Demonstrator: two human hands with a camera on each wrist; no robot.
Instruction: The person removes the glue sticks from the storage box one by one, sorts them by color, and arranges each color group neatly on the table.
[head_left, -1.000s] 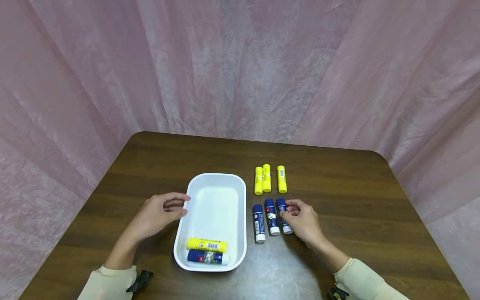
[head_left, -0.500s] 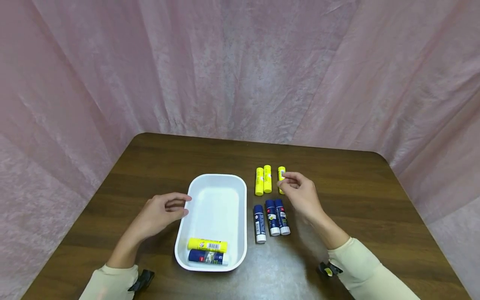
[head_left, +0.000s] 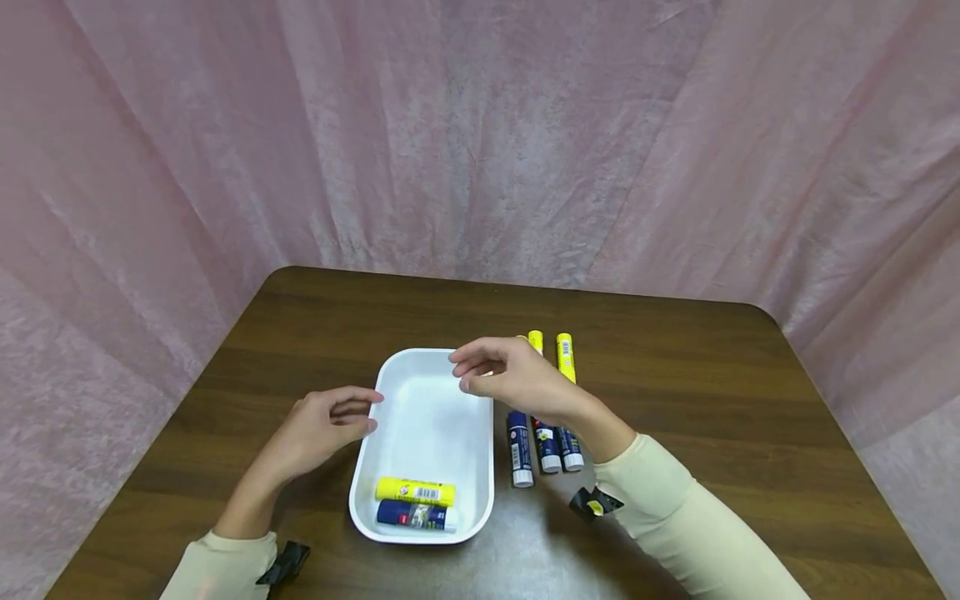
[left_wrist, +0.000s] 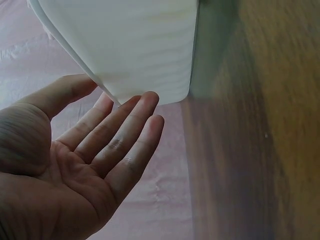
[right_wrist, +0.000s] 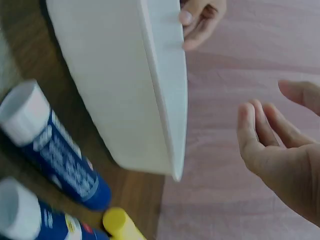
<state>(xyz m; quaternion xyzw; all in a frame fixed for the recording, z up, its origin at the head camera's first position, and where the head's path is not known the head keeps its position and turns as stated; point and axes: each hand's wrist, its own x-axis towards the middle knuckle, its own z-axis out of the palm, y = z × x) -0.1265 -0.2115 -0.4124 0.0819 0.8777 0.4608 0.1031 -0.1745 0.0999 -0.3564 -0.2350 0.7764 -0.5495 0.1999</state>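
A white plastic tray point(head_left: 420, 417) stands on the table, with a yellow glue stick point(head_left: 415, 491) and a blue glue stick point(head_left: 411, 514) lying in its near end. My left hand point(head_left: 318, 429) touches the tray's left rim with its fingertips; in the left wrist view its fingers point(left_wrist: 120, 135) are loosely extended against the tray wall. Above the far right corner of the tray hovers my right hand point(head_left: 513, 375). Nothing lies between its fingers point(right_wrist: 255, 130), as the right wrist view shows, and the thumb is apart from them.
Right of the tray lie several blue glue sticks with white caps, the nearest one point(head_left: 520, 450) beside the tray wall. Yellow glue sticks, including one at the right point(head_left: 566, 357), lie farther back, partly hidden by my right hand. A pink curtain point(head_left: 480, 133) hangs behind the brown table point(head_left: 712, 400).
My right hand has left the blue glue sticks, passed over the right yellow one and moved left to above the tray. The rightmost blue stick now lies closer to its neighbour. My left hand stays put.
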